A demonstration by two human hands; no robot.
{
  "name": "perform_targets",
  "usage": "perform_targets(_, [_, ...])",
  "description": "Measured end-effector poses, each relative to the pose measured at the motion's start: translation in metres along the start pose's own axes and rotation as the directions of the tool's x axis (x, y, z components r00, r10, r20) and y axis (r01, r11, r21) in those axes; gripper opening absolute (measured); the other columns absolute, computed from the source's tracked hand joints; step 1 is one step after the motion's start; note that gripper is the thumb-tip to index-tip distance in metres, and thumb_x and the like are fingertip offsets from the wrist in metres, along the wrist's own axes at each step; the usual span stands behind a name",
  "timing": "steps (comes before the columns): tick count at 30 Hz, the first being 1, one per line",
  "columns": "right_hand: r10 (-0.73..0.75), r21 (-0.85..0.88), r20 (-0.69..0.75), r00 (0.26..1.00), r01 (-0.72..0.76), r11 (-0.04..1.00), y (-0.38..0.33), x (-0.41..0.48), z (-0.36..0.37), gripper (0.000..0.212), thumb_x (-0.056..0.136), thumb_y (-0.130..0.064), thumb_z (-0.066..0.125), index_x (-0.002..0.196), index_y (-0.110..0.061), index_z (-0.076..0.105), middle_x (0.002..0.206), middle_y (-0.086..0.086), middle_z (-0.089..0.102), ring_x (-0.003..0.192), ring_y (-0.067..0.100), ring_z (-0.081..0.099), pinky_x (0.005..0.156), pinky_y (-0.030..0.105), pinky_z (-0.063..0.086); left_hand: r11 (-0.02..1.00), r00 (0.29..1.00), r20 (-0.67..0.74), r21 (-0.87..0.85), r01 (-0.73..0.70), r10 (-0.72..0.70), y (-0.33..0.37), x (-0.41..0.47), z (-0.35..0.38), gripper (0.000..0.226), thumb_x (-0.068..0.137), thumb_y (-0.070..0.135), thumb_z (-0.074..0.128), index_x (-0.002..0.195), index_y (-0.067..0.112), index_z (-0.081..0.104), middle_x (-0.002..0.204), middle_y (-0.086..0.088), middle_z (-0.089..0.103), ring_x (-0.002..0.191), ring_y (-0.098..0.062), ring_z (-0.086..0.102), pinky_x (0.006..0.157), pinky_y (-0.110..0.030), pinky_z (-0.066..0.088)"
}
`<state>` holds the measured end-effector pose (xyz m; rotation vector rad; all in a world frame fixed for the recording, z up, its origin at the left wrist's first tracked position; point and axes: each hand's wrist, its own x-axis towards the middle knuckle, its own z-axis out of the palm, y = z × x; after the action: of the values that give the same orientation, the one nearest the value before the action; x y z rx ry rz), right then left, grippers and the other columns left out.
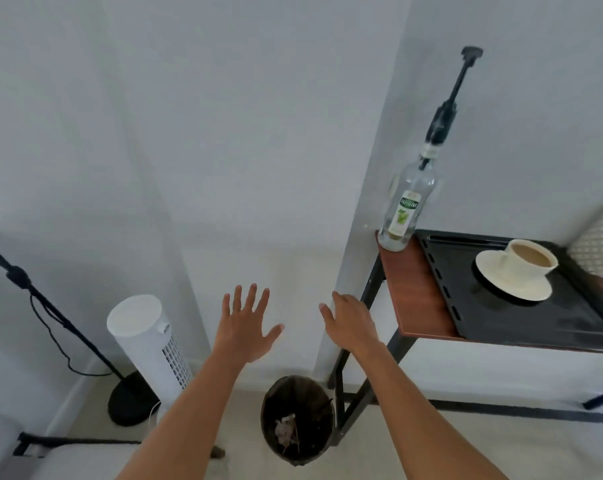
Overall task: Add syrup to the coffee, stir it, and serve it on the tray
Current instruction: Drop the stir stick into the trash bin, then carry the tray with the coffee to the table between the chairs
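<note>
A white cup of milky coffee point(530, 260) stands on a white saucer point(511, 289) on a black tray point(521, 323), at the right of the head view. The tray lies on a wooden-topped table point(421, 299). A clear glass syrup bottle point(405, 209) with a green label and a tall black pump stands at the table's far left corner, beside the tray. My left hand point(246, 323) and my right hand point(350, 323) are held out in the air left of the table, fingers spread, holding nothing. No spoon is visible.
A dark waste bin point(298, 420) stands on the floor below my hands, by the table's black leg point(369, 299). A white tower fan point(147, 344) and a black stand point(126, 403) are at the left. A patterned container point(597, 251) sits at the right edge.
</note>
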<state>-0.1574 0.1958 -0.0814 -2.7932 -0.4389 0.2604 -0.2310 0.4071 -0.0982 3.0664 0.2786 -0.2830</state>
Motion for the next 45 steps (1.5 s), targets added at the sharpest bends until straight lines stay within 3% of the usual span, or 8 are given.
perform_targets(10, [-0.063, -0.103, -0.263, 0.963, 0.036, 0.994, 0.034, -0.014, -0.135, 0.06, 0.105, -0.048, 0.032, 0.151, -0.01, 0.039, 0.155, 0.015, 0.044, 0.148, 0.032, 0.034, 0.126, 0.049, 0.018, 0.997, 0.984, -0.163, -0.029, -0.072, 0.067, 0.065, 0.004, -0.12, 0.091, 0.094, 0.077, 0.021, 0.163, 0.026, -0.01, 0.173, -0.005, -0.012, 0.159, -0.035, -0.014, 0.128, -0.053, -0.008])
perform_targets(14, [-0.042, -0.114, -0.288, 0.957, 0.009, 0.993, 0.075, -0.028, -0.168, 0.066, 0.104, -0.053, 0.029, 0.157, -0.014, 0.031, 0.162, 0.016, 0.035, 0.154, 0.033, 0.021, 0.128, 0.05, 0.01, 0.99, 0.981, -0.139, -0.021, -0.14, 0.136, 0.118, 0.005, -0.141, 0.091, 0.093, 0.079, 0.02, 0.163, 0.029, -0.012, 0.173, -0.004, -0.013, 0.159, -0.035, -0.013, 0.128, -0.053, -0.007])
perform_targets(19, [0.021, -0.136, -0.267, 0.964, -0.059, 0.989, 0.141, -0.046, -0.205, 0.079, 0.1, -0.067, 0.019, 0.163, -0.02, 0.013, 0.17, 0.018, 0.01, 0.158, 0.035, 0.0, 0.127, 0.048, 0.0, 0.987, 0.985, -0.07, -0.034, -0.158, 0.156, 0.195, 0.001, -0.154, 0.09, 0.092, 0.08, 0.018, 0.161, 0.033, -0.017, 0.171, -0.003, -0.023, 0.157, -0.034, -0.022, 0.123, -0.057, -0.014])
perform_targets(29, [0.051, -0.137, -0.23, 0.972, -0.084, 0.987, 0.261, -0.053, -0.262, 0.085, 0.095, -0.074, 0.015, 0.163, -0.024, 0.01, 0.171, 0.013, 0.007, 0.158, 0.033, -0.003, 0.127, 0.049, 0.0, 0.983, 0.991, -0.019, -0.126, -0.133, 0.132, 0.324, 0.009, -0.188, 0.092, 0.089, 0.085, 0.019, 0.16, 0.038, -0.017, 0.169, 0.001, -0.027, 0.156, -0.033, -0.024, 0.122, -0.063, -0.015])
perform_targets(38, [0.123, -0.032, -0.245, 0.962, -0.134, 0.99, 0.339, -0.025, -0.283, 0.084, 0.096, -0.073, 0.019, 0.164, -0.024, 0.01, 0.171, 0.011, 0.013, 0.158, 0.033, -0.005, 0.126, 0.05, 0.001, 0.987, 0.995, 0.026, -0.13, -0.092, 0.096, 0.375, 0.056, -0.182, 0.095, 0.087, 0.087, 0.021, 0.158, 0.04, -0.021, 0.168, 0.0, -0.031, 0.156, -0.033, -0.024, 0.122, -0.063, -0.015])
perform_targets(45, [0.205, -0.023, -0.214, 0.955, -0.215, 0.976, 0.412, 0.01, -0.271, 0.062, 0.107, -0.049, 0.019, 0.163, -0.02, 0.014, 0.168, 0.012, 0.022, 0.156, 0.038, 0.009, 0.125, 0.052, 0.015, 0.991, 0.993, 0.046, -0.09, -0.102, 0.106, 0.397, 0.111, -0.148, 0.093, 0.088, 0.085, 0.016, 0.159, 0.037, -0.022, 0.17, -0.005, -0.026, 0.158, -0.035, -0.018, 0.125, -0.058, -0.01])
